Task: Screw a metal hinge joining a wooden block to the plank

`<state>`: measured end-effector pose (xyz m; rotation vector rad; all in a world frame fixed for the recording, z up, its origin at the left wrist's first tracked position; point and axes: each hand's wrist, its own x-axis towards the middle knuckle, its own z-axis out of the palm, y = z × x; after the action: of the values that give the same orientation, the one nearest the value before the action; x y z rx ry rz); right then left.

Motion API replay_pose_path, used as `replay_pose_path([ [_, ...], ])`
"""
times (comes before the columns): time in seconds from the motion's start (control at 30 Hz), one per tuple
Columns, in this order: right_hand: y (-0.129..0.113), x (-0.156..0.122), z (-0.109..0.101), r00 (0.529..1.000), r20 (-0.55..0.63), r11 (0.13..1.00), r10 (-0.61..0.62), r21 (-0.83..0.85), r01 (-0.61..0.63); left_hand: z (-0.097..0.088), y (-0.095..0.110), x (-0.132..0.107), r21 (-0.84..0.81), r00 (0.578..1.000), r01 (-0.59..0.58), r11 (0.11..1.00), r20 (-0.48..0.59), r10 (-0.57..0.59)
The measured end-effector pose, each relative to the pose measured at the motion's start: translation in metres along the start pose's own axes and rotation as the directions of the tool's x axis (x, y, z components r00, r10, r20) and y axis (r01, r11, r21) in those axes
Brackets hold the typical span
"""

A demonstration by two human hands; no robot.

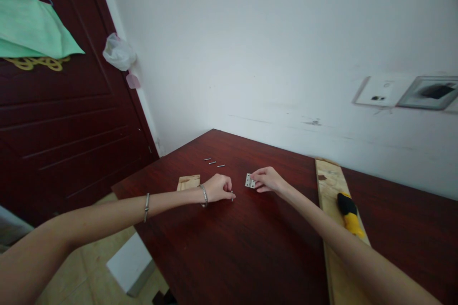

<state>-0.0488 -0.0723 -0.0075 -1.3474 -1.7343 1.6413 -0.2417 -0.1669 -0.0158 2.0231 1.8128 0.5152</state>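
Working over dark-red table (222, 257). Using right hand (269, 179), loosely curled, to pinch hinge (248, 181) by its 3 o'clock edge: leave face uncovered. Using left hand (216, 188), curled tight, to pinch metal fastener (232, 198) at hinge's 8 o'clock: hold upright.

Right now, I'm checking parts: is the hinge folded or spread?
Spread: the hinge in the right hand shows both leaves side by side.

Left hand (218, 188) and right hand (269, 179) pinch, apart
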Motion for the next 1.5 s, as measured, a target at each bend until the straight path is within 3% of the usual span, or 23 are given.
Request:
replay_pose_path([
  [0.23,0.004,0.003,0.001,1.000,0.005,0.995,0.014,-0.100,-0.013,0.012,0.008,0.001,0.158,0.998,0.035,0.987,0.047,-0.043],
  [0.4,0.001,0.008,0.009,0.999,0.044,0.985,0.011,-0.170,-0.003,0.009,0.003,0.001,0.205,0.999,0.025,0.978,0.040,-0.034],
  [0.53,-0.002,0.022,0.027,0.995,0.102,0.974,0.004,-0.224,0.019,-0.014,-0.023,0.002,0.251,0.997,0.063,0.966,-0.050,-0.052],
  [0.73,-0.008,0.049,0.068,0.986,0.164,0.958,-0.016,-0.281,0.062,-0.066,-0.090,0.014,0.311,0.963,0.229,0.922,-0.213,-0.168],
  [0.9,-0.015,0.057,0.094,0.983,0.182,0.947,-0.039,-0.308,0.094,-0.080,-0.128,0.016,0.313,0.949,0.286,0.905,-0.221,-0.224],
  [1.3,-0.018,0.073,0.102,0.982,0.189,0.927,-0.013,-0.365,0.082,-0.080,-0.148,0.002,0.293,0.948,0.301,0.908,-0.198,-0.250],
  [1.5,-0.018,0.075,0.102,0.984,0.169,0.912,-0.051,-0.394,0.115,-0.079,-0.148,0.003,0.310,0.966,0.227,0.923,-0.191,-0.173],
])
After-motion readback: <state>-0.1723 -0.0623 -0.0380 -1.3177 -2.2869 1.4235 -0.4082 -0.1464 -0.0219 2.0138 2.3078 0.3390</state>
